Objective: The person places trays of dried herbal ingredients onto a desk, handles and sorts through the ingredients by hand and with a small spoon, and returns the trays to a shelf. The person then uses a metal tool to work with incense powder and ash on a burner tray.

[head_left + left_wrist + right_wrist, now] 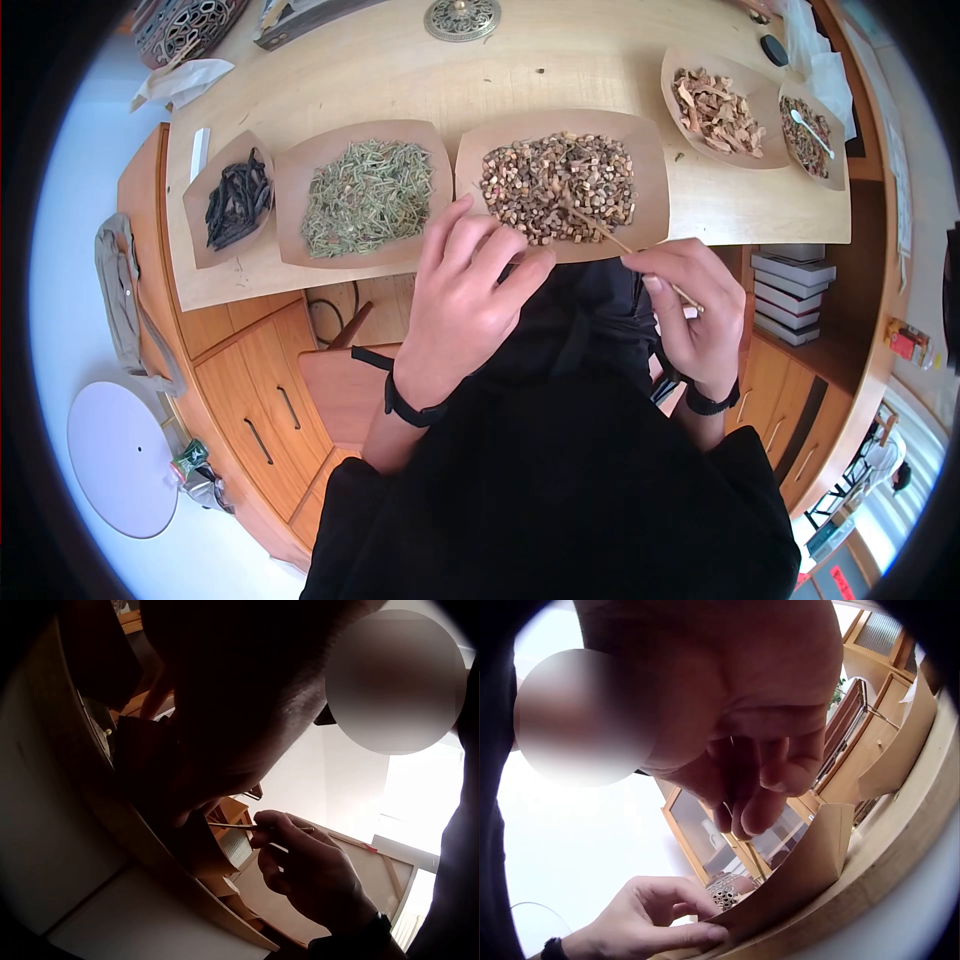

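My right hand (697,305) pinches a thin wooden stick (606,233) between thumb and fingers. The stick slants down to the left, its far end among chopped brown and tan dried pieces (540,195). These fill the middle of a brown paper tray (650,180) at the table's front edge. My left hand (465,300) holds the tray's near left rim. In the right wrist view, the left thumb (715,933) lies outside the tray wall and the fingers reach over the edge. The left wrist view shows the stick (234,825) jutting from the right fingertips.
To the left stand a tray of green cut stems (370,195) and one of black strips (240,205). At the right are a tray of tan slices (720,110) and a tray with a white spoon (812,135). A patterned metal stand (462,18) sits at the back.
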`<state>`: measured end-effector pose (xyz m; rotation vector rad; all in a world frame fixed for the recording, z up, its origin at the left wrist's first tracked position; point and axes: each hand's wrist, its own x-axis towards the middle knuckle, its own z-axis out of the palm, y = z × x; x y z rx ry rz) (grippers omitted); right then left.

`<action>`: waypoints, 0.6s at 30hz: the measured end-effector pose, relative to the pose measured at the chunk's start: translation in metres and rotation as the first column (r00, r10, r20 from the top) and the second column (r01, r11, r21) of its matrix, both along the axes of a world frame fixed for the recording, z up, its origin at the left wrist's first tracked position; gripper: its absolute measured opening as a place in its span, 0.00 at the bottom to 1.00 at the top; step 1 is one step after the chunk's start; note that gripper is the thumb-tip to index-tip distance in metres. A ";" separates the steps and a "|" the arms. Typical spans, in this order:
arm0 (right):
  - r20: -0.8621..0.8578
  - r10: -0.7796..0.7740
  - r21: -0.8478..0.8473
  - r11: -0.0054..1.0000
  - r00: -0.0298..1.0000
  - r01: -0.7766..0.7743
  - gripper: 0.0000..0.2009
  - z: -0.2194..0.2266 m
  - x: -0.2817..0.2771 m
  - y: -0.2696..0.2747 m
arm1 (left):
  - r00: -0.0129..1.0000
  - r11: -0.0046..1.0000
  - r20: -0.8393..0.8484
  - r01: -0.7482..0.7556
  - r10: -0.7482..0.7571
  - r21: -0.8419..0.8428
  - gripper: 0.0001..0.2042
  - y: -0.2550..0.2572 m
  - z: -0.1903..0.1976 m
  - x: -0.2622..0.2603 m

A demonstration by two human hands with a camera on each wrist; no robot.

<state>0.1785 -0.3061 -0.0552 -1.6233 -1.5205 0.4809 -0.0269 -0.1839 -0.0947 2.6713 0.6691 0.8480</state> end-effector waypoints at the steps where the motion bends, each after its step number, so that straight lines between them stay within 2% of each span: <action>1: 0.013 -0.023 0.000 1.000 1.000 0.023 0.11 -0.001 0.000 0.003 | 1.000 1.000 -0.001 0.000 0.000 -0.002 0.12 0.000 0.000 0.000; 6: 0.055 -0.082 -0.007 0.997 0.995 0.083 0.12 0.000 0.000 0.013 | 1.000 1.000 0.000 0.005 -0.005 -0.007 0.12 -0.001 -0.002 0.000; 9: 0.038 -0.085 0.065 0.995 0.996 0.082 0.12 0.002 0.002 0.017 | 1.000 1.000 0.018 0.002 -0.002 -0.018 0.12 -0.001 -0.002 0.002; 11: 0.062 -0.154 0.056 0.987 0.986 0.151 0.12 0.002 0.004 0.019 | 0.999 1.000 0.047 0.010 -0.009 -0.010 0.11 0.000 0.000 0.007; 18: 0.099 -0.134 0.018 0.991 0.986 0.132 0.12 -0.004 0.008 0.014 | 0.997 0.998 0.054 0.057 -0.055 -0.026 0.11 -0.002 -0.003 0.014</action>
